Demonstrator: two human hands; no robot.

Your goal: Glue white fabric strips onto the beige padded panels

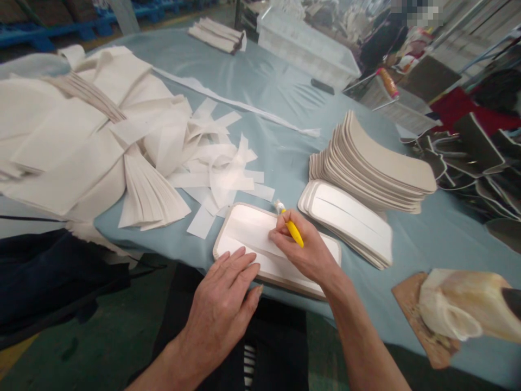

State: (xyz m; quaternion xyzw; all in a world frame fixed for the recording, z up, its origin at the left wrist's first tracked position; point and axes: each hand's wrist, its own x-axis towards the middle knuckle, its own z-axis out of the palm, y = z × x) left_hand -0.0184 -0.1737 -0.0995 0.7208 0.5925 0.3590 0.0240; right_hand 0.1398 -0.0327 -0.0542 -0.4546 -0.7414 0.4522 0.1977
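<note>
In front of me lies a rounded rectangular panel, white on top with a beige edge; other layers show beneath it. My left hand rests on its near left edge, fingers stretched out and lying flat. My right hand is above the panel's right half, its fingers pinching a small yellow-handled brush. The brush's whitish tip points away from me, near the panel's far edge. My right hand and forearm cover part of the panel. Loose white strips lie just beyond its left end.
Right of the panel sit a short stack of white-topped panels and a taller stack of curved beige pieces. A cream container stands on a brown board. Cream fabric heaps at left; a white crate is at the back.
</note>
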